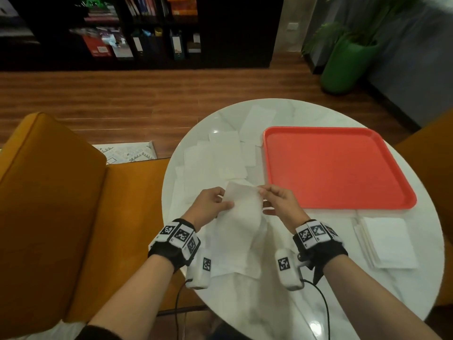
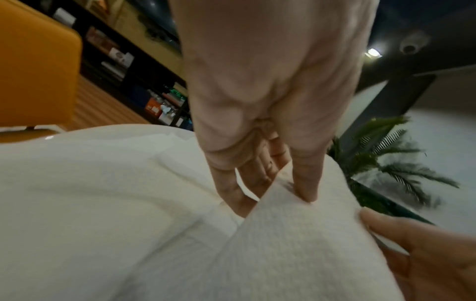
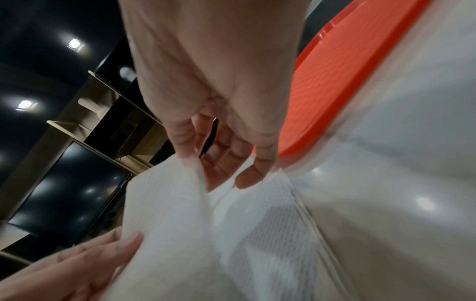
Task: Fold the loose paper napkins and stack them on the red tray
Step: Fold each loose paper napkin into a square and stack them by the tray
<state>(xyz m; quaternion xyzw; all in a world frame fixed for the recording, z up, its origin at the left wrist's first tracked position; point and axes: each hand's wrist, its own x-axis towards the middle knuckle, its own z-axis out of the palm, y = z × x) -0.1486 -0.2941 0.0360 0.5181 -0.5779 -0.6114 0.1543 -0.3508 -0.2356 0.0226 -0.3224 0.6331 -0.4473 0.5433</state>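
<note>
A white paper napkin hangs lifted above the round marble table, near its front left. My left hand pinches its upper left edge, thumb on top of the sheet. My right hand pinches the upper right corner. The red tray lies flat at the right of the hands and holds nothing. Several loose napkins lie spread on the table beyond the hands. A stack of folded napkins sits on the table just in front of the tray.
An orange armchair stands left of the table, another orange seat at the far right. A green plant pot and a dark bookshelf stand across the wooden floor. Wrist cables trail toward me.
</note>
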